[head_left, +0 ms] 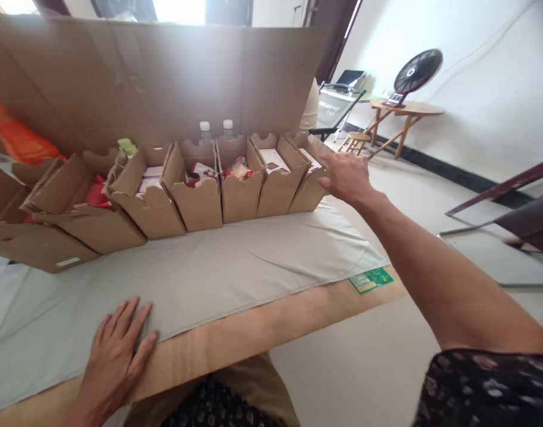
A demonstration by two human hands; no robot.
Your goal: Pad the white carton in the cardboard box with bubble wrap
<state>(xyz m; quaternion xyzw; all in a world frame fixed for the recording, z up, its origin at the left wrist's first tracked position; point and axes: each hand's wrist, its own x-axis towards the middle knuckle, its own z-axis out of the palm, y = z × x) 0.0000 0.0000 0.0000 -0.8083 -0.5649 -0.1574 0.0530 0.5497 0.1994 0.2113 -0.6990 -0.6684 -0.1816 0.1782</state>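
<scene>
My left hand lies flat and open on the grey cloth near the table's front edge, holding nothing. My right hand is stretched far out to the rightmost cardboard box in a row of several open boxes. Its fingers point toward that box's open top and seem to touch its edge; I cannot see anything in them. The boxes hold small packets, some red, some white.
A tall cardboard sheet stands behind the boxes, with two bottles in front of it. A green card lies at the cloth's right corner. A round table with a fan stands far right.
</scene>
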